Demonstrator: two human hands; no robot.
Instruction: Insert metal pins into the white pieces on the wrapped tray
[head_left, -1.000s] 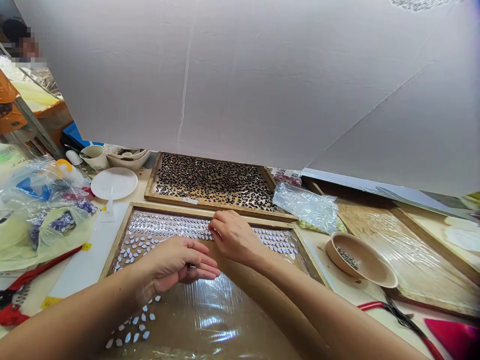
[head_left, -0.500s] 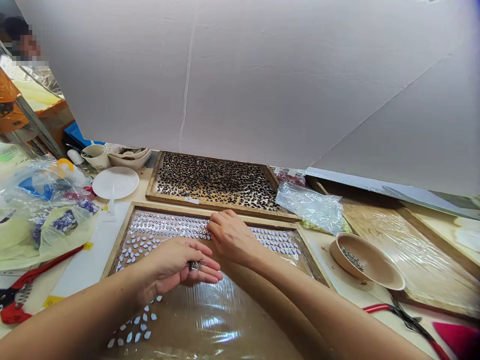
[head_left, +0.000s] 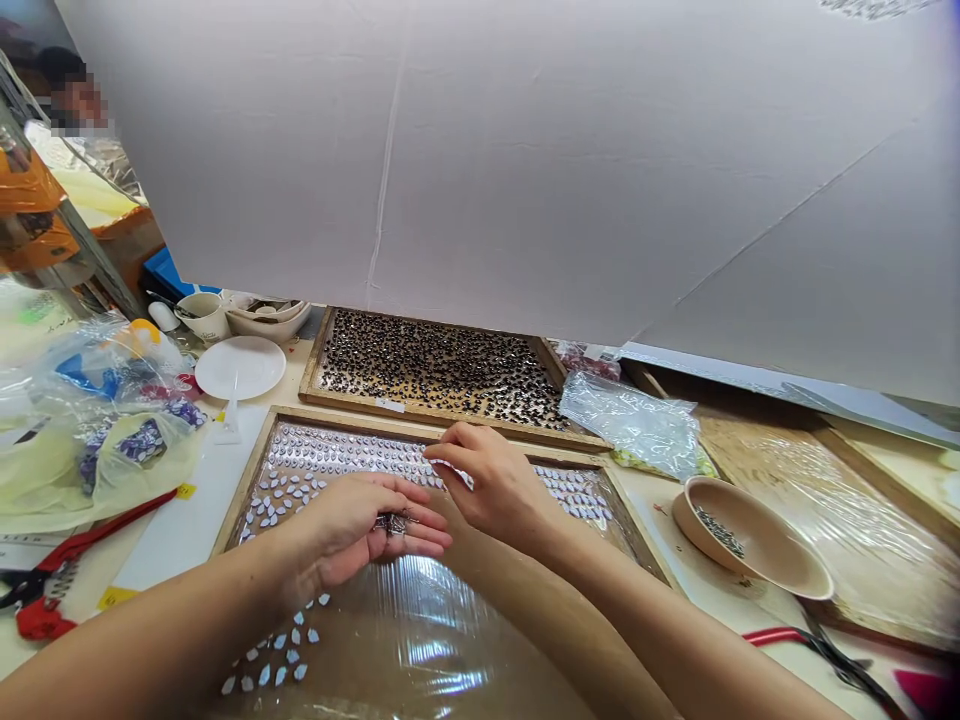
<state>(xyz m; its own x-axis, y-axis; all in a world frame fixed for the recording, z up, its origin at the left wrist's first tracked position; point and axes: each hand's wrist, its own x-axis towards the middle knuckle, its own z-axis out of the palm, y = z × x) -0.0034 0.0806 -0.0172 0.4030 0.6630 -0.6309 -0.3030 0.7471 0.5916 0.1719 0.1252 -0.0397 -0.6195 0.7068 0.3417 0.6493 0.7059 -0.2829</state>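
Note:
My left hand point(head_left: 375, 530) is held palm up over the film-covered tray, its fingers stretched out, with a small heap of silvery metal pieces point(head_left: 394, 523) resting in the palm. To its right, my right hand point(head_left: 491, 480) hovers near the tray's far rows, thumb and forefinger drawn together; anything between the tips is too small to make out. Below both hands lies the wooden-framed tray point(head_left: 664, 565) with shiny plastic film. Rows of small pale leaf-shaped pieces point(head_left: 360, 450) cover its far part, many with a dark centre. Plainer ones point(head_left: 285, 650) lie at the near left.
Behind stands another tray point(head_left: 315, 385) of dark small pieces, below a big white panel point(head_left: 510, 180). At right are a tan bowl point(head_left: 787, 550) with metal bits and red-handled pliers point(head_left: 832, 655). Red cutters point(head_left: 45, 610), plastic bags point(head_left: 150, 450) and a white plate point(head_left: 240, 367) are at left.
My right hand has lifted slightly and moved right, away from the pale rows. My left hand stays nearly in place, still holding the metal pieces. The whole view has shifted a little.

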